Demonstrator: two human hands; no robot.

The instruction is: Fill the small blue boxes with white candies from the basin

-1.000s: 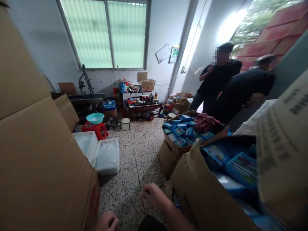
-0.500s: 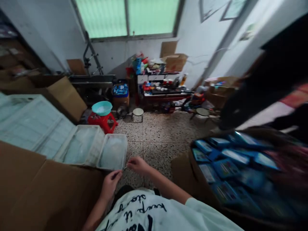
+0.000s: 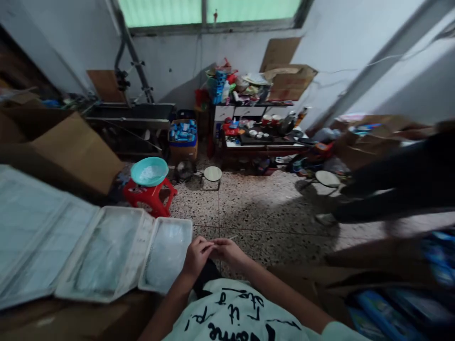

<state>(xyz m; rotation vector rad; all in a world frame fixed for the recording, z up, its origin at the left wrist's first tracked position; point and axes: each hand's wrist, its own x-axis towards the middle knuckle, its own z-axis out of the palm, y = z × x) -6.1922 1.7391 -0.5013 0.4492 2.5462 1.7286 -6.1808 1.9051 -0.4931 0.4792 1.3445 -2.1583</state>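
Observation:
My left hand [image 3: 196,256] and my right hand [image 3: 227,250] meet in front of my chest, fingertips pinched together over the speckled floor. A thin pale sliver, too small to name, sticks up between the fingers. Both hands are closed. Just left of my left hand lies an open clear plastic case [image 3: 124,258] resting on a cardboard box [image 3: 71,317]. My white printed shirt [image 3: 234,312] fills the bottom edge.
A teal bowl [image 3: 149,171] sits on a red stool [image 3: 151,196]. Two small round stools [image 3: 212,174] stand mid-floor. A cluttered low table [image 3: 263,139] lines the back wall. A person's dark-clothed legs [image 3: 391,189] cross the right. A box of blue packs [image 3: 391,308] sits lower right.
The view has swung left and down. My hands, apart before, have come together and now pinch at one point. The person on the right has moved across the floor.

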